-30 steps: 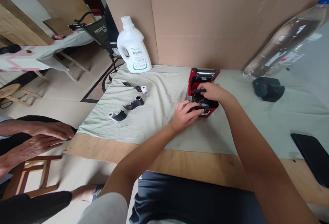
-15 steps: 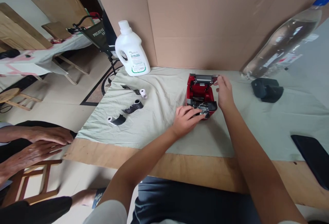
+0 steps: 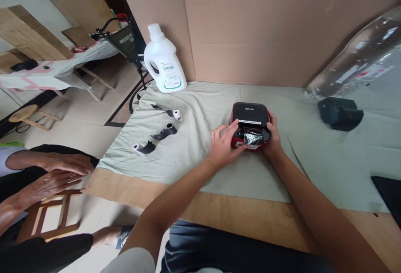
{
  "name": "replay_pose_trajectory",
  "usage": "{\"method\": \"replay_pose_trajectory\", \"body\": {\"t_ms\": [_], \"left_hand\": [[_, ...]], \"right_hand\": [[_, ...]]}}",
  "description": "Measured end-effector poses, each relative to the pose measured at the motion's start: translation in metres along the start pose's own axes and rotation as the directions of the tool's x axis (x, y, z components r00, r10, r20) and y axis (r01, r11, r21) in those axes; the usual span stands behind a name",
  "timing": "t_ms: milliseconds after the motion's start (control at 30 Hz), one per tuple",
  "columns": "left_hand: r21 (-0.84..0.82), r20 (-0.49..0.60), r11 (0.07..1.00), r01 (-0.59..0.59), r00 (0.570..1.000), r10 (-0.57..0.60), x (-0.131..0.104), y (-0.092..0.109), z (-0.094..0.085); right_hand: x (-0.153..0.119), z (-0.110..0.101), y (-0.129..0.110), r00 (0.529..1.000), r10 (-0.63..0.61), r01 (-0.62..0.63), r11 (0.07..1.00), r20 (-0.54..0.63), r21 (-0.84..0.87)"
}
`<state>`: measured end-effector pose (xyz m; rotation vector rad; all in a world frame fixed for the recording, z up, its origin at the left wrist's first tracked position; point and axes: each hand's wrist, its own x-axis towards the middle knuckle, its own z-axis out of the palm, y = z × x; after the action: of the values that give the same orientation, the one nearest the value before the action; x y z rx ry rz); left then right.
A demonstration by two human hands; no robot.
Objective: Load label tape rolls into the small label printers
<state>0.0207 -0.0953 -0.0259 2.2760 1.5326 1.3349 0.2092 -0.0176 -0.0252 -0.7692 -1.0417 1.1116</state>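
A small red and black label printer (image 3: 250, 112) rests on the cloth in front of me, its black lid down. Shiny dark film (image 3: 253, 136) shows in its front opening. My left hand (image 3: 223, 143) grips the printer's left front corner, fingers up by the lid's edge and thumb low at the front. Round its right side wraps my right hand (image 3: 274, 136), some fingers hidden behind the body. Left of the printer lie three small rolls of black ribbon: one at the back (image 3: 177, 115), one in the middle (image 3: 169, 129) and one at the front (image 3: 144, 147).
A white detergent bottle (image 3: 166, 62) stands at the back left before a cardboard wall (image 3: 250, 35). On the right are a black device (image 3: 340, 113), a plastic-wrapped bundle (image 3: 360, 51) and a dark flat object (image 3: 387, 195). Another person's hands (image 3: 59, 173) rest at the left.
The printer's lid, raised before, is now down over the red inside. My right hand has moved from the raised lid down to the printer's right side. The view has shifted slightly.
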Motion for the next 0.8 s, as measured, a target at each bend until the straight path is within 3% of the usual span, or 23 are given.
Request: {"method": "replay_pose_trajectory", "body": {"t_ms": [100,267,467,633,800], "left_hand": [[-0.050,0.089,0.995,0.087,0.993,-0.082,0.007,-0.005,-0.005],[-0.055,0.137,0.993,0.106,0.986,-0.098,0.010,-0.009,-0.006],[-0.059,0.123,0.996,0.059,0.991,-0.052,0.010,-0.014,-0.003],[-0.104,0.064,0.994,0.010,0.998,-0.004,0.011,-0.015,-0.001],[-0.131,0.074,0.990,0.051,0.996,-0.041,0.009,-0.016,0.001]], "right_hand": [[-0.002,-0.003,0.002,1.000,-0.008,0.008,1.000,0.008,0.011],[-0.004,-0.006,0.001,1.000,0.016,-0.017,0.999,0.026,0.028],[0.001,-0.011,-0.004,0.995,0.098,-0.098,0.995,0.001,-0.006],[0.005,-0.014,-0.004,0.995,0.094,-0.096,0.994,-0.033,-0.043],[0.002,-0.013,0.003,0.998,0.057,-0.057,0.997,-0.016,-0.043]]}}
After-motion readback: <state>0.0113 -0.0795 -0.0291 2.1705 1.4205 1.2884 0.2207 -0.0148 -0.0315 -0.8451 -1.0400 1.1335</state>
